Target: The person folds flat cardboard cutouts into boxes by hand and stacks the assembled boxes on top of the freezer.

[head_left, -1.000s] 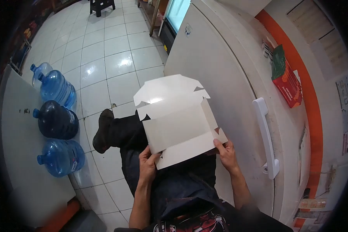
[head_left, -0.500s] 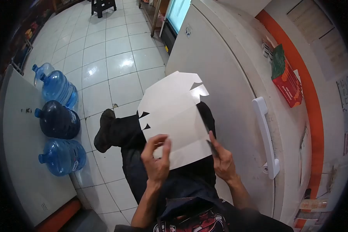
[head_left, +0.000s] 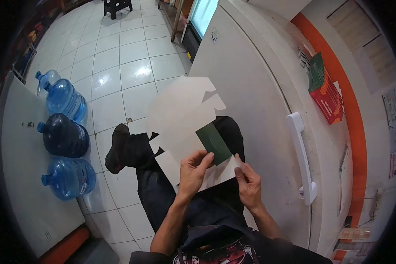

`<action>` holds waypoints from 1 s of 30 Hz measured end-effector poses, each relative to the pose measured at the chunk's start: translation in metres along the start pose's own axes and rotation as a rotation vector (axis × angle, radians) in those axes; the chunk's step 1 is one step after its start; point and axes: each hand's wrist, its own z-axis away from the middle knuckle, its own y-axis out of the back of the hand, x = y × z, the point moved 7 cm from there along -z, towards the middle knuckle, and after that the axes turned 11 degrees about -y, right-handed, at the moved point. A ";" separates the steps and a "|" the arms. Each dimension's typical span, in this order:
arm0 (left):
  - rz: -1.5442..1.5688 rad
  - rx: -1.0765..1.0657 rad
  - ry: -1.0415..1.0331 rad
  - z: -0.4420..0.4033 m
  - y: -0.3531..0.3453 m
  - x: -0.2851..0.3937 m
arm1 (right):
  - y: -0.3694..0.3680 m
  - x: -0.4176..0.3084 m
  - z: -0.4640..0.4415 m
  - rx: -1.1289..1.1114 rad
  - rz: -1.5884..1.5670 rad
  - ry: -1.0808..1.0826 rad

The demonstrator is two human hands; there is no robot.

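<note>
Across the lap lies an unfolded cardboard box [head_left: 176, 119], white inside, with notched tabs on its edges. One side flap [head_left: 213, 143] is turned inward and shows its dark green outer face. My left hand [head_left: 192, 172] is closed on this flap, its thumb pressing the green face near the lower end. At the box's near right corner, my right hand [head_left: 250, 185] pinches a white flap between thumb and index finger. Some fingertips are hidden behind the board.
A large white chest freezer [head_left: 251, 83] with a long handle [head_left: 302, 156] stands close on the right. On its top rests a red and green box [head_left: 323, 90]. Several blue water jugs [head_left: 68, 135] line the left side, and a black stool [head_left: 118, 6] is far ahead.
The right side flap has been folded inward, so its green face now shows. My left hand has moved right onto it, and the cardboard has shifted slightly left.
</note>
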 end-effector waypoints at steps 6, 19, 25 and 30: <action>-0.021 -0.086 -0.038 0.004 -0.013 -0.001 | 0.002 -0.019 -0.009 0.029 0.072 0.190; -0.392 -0.105 -0.225 0.008 -0.028 0.024 | 0.003 -0.022 -0.009 0.088 0.098 0.180; -0.448 -0.109 -0.323 0.011 -0.032 0.028 | 0.006 -0.022 -0.009 0.085 0.076 0.109; -0.621 -0.185 -0.469 0.012 -0.033 0.024 | 0.008 -0.022 -0.013 0.065 0.222 -0.035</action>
